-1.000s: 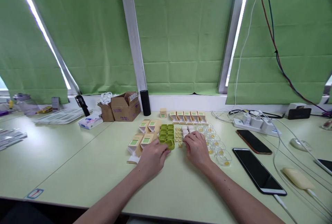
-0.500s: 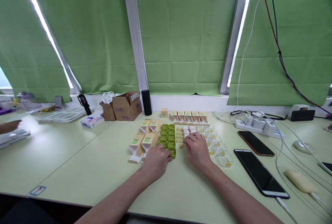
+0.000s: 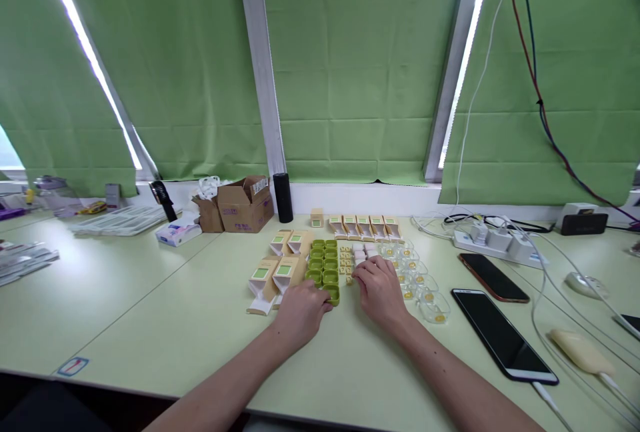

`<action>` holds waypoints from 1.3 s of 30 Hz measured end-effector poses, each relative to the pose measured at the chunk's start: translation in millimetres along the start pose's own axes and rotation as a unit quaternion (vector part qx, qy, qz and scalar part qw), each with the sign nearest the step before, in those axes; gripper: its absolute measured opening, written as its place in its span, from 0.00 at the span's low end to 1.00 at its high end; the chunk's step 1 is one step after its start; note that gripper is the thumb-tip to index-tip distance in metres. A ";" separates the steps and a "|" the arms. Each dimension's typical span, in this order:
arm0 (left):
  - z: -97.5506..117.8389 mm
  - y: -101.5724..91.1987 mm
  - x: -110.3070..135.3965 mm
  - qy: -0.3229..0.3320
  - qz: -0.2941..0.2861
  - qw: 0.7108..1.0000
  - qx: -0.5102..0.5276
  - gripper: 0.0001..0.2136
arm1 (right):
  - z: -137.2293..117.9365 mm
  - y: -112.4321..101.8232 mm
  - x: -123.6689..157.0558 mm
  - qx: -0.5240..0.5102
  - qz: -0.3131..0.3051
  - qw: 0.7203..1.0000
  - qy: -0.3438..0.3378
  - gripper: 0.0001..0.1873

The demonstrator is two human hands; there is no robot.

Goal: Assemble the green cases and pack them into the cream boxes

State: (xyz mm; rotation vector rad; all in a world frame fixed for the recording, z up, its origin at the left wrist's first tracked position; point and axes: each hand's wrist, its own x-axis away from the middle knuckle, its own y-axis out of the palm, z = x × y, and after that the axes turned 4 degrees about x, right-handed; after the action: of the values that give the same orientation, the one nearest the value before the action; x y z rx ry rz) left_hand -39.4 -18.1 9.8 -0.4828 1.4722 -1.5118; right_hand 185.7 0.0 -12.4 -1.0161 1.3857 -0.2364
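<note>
My left hand (image 3: 301, 311) is closed, its fingertips at the nearest small green square container (image 3: 332, 296). That container ends a double row of several green containers (image 3: 316, 264). My right hand (image 3: 379, 287) has its fingers bent together over the near end of some small pinkish-white blocks (image 3: 359, 254); what lies under the fingertips is hidden. Between the hands runs a column of tiny yellowish pieces (image 3: 345, 261). Clear plastic shells (image 3: 434, 309) with yellow dots spread to the right of my right hand. Left of the containers are kraft-paper boxes (image 3: 262, 275) with green labels.
More kraft boxes (image 3: 363, 226) line up at the back. A black cylinder (image 3: 283, 198) and an opened carton (image 3: 245, 205) stand by the wall. Two phones (image 3: 503, 332), a power strip (image 3: 493, 245) and loose cables occupy the right. A tissue pack (image 3: 179, 232) lies left.
Another person's hand at the far left edge has gone out of view. My own hands look almost still.
</note>
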 end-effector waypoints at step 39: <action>-110.9 13.2 -222.3 -0.192 -0.070 0.972 -0.114 0.28 | -19.9 -11.8 2.1 -0.053 0.029 0.997 -0.044 0.11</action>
State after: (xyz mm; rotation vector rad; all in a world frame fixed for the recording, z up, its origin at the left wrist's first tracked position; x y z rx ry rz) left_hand -17.2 227.0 46.5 -0.9774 1.3286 -1.2686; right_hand 173.5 -17.2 -2.7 -1.0594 1.3559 -0.0750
